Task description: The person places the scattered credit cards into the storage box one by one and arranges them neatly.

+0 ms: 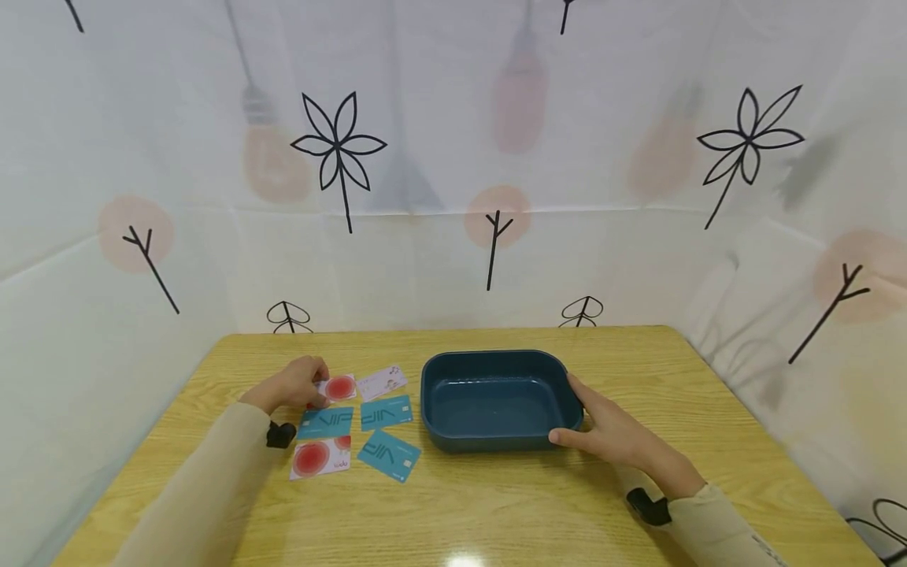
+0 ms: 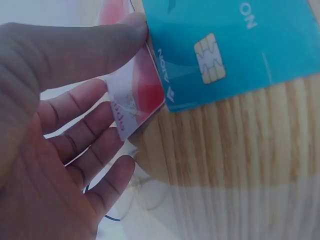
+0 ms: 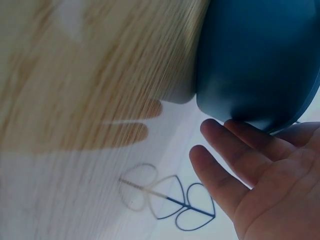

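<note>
Perhaps a booth: printed cloth (image 1: 418,276) walling a wooden table (image 1: 510,504)

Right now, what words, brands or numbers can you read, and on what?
"VIP": three teal cards
"AION": one teal card, near the left hand
"NO": same card
Too small or blurred: print on the red-and-white cards, pale pink card, right sleeve

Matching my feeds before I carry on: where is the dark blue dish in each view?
Head: dark blue dish in the lower half, just right of centre.
Left wrist: not in it.
Right wrist: dark blue dish at upper right, above the right hand.
Shared landmark: wooden table, visible in all three.
</note>
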`<state>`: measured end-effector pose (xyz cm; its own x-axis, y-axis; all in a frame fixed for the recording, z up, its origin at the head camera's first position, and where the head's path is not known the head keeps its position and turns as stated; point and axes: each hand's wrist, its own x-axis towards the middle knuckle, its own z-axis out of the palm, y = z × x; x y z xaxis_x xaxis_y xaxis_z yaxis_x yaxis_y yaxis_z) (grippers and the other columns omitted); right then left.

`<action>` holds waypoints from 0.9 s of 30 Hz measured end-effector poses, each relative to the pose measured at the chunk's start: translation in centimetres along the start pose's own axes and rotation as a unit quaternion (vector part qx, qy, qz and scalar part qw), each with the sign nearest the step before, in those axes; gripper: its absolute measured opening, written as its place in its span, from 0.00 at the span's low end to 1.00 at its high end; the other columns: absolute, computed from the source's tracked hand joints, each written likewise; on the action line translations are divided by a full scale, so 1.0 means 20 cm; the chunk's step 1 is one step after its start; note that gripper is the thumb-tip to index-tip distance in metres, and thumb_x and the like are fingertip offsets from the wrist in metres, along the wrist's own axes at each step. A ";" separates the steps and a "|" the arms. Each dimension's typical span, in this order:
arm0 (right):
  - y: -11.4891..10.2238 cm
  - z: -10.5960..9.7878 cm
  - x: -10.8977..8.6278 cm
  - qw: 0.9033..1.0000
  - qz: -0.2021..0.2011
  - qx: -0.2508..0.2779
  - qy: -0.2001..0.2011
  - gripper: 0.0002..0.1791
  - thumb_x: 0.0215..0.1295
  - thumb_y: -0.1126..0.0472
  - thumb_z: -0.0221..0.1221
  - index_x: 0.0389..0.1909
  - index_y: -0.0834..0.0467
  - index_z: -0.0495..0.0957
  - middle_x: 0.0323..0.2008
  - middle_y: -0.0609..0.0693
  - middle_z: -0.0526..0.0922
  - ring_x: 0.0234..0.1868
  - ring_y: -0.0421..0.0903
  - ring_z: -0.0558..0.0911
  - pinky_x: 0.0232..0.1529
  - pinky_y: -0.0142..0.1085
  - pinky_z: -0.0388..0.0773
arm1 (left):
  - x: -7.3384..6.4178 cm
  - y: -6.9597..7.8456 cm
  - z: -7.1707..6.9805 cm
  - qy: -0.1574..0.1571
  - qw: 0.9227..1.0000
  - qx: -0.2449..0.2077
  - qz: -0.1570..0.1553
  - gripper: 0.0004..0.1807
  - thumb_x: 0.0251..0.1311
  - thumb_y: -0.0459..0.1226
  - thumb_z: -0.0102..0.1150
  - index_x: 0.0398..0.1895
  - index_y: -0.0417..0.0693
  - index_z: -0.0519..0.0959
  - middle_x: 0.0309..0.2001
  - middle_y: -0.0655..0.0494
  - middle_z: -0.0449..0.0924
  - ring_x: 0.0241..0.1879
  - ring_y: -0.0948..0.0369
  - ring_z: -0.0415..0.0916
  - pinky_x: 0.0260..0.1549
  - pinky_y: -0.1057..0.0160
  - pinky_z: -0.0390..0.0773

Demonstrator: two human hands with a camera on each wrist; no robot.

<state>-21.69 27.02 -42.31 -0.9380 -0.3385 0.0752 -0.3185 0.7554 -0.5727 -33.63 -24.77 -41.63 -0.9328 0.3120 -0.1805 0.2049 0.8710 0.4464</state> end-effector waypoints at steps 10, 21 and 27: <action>-0.01 0.00 0.00 1.000 0.003 0.009 -0.002 0.55 0.60 0.41 0.61 0.75 0.64 0.40 0.73 0.64 0.47 0.70 0.65 0.54 0.61 0.62 0.58 | -0.03 0.00 0.02 0.013 0.999 -0.034 0.013 0.22 0.48 0.33 0.72 0.46 0.41 0.73 0.42 0.46 0.74 0.39 0.52 0.70 0.40 0.55 0.77; 0.00 0.00 -0.01 1.000 0.000 0.005 0.001 0.56 0.60 0.39 0.61 0.74 0.64 0.40 0.73 0.64 0.48 0.70 0.64 0.55 0.60 0.61 0.59 | -0.05 0.00 0.03 0.037 0.999 -0.003 0.036 0.22 0.49 0.37 0.72 0.46 0.41 0.74 0.45 0.42 0.71 0.43 0.49 0.68 0.47 0.48 0.72; 0.00 0.00 0.00 1.000 -0.001 0.003 -0.001 0.56 0.60 0.39 0.60 0.75 0.63 0.40 0.73 0.64 0.48 0.70 0.65 0.55 0.60 0.61 0.59 | -0.05 -0.01 0.04 0.042 0.998 0.002 0.042 0.25 0.49 0.40 0.72 0.47 0.40 0.74 0.46 0.43 0.69 0.43 0.50 0.67 0.48 0.48 0.71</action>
<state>-21.64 27.08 -42.38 -0.9372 -0.3407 0.0742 -0.3190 0.7520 -0.5769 -32.43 -25.00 -42.20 -0.9339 0.3509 -0.0689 0.2838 0.8446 0.4541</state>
